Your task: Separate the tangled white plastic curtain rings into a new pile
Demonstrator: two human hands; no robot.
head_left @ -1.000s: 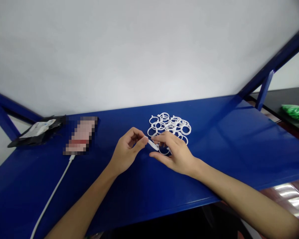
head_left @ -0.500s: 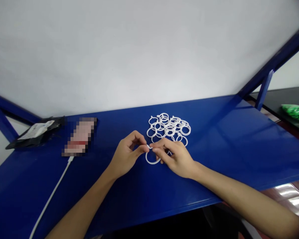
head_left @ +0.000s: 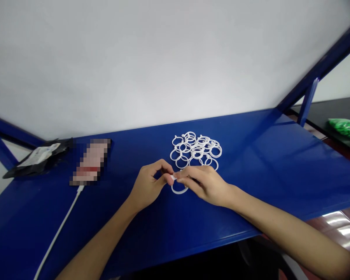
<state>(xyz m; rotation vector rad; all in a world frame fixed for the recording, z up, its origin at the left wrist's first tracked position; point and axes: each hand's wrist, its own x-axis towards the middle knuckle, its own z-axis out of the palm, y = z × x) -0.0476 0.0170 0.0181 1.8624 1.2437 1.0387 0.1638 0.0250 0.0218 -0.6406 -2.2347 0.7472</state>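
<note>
My left hand (head_left: 148, 186) and my right hand (head_left: 205, 184) meet over the blue table (head_left: 280, 171), both pinching the top of one white plastic ring (head_left: 179, 189). The ring hangs below my fingertips, close to the table top. Just behind my hands lies a pile of several white rings (head_left: 196, 149), apart from the one I hold.
A blurred phone (head_left: 90, 161) lies at the left with a white cable (head_left: 58, 229) running toward the front edge. A black packet (head_left: 36, 157) rests at the far left. Blue frame bars rise at both sides, and a green object (head_left: 345, 128) sits on a dark surface at the right.
The ring was edge-on between my fingers a second ago; it has turned so its loop now hangs open below them. Both hands have come slightly closer to me.
</note>
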